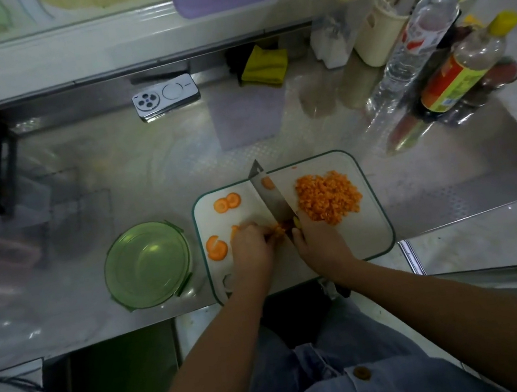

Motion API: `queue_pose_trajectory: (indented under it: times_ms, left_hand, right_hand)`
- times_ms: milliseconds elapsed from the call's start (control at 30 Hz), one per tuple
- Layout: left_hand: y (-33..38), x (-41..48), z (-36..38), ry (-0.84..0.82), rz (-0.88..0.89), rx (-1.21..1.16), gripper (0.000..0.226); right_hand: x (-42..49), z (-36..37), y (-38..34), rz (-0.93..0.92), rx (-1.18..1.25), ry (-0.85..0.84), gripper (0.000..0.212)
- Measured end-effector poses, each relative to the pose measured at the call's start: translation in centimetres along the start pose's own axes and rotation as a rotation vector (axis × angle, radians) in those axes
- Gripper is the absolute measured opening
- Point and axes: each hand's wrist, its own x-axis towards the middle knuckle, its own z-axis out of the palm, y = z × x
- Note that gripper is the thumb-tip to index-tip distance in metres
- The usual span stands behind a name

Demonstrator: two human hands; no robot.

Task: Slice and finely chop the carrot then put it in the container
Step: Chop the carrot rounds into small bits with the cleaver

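While right hand [318, 240] grips knife [272, 198] handle, blade on board [371, 232], left hand [251, 244] curls fingers over carrot pieces [277, 230] beside blade. Chopped pile [328, 198] toward board's far right corner; round slices [227, 202] along left edge (one seems stuck on blade). Green container [147, 264] just left of board.

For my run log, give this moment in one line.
chopping | right hand grips knife | left hand holds carrot | chopped pile on board | container without carrot
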Motion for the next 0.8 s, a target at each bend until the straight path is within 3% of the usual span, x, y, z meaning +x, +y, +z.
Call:
queue_pose_trajectory:
  times_ms: [800]
  left_hand:
    - [0.0,-0.1,0.5,0.032,-0.056,-0.075,0.015]
  right_hand:
    - [0.0,1.3,-0.7,0.031,-0.013,-0.006,0.021]
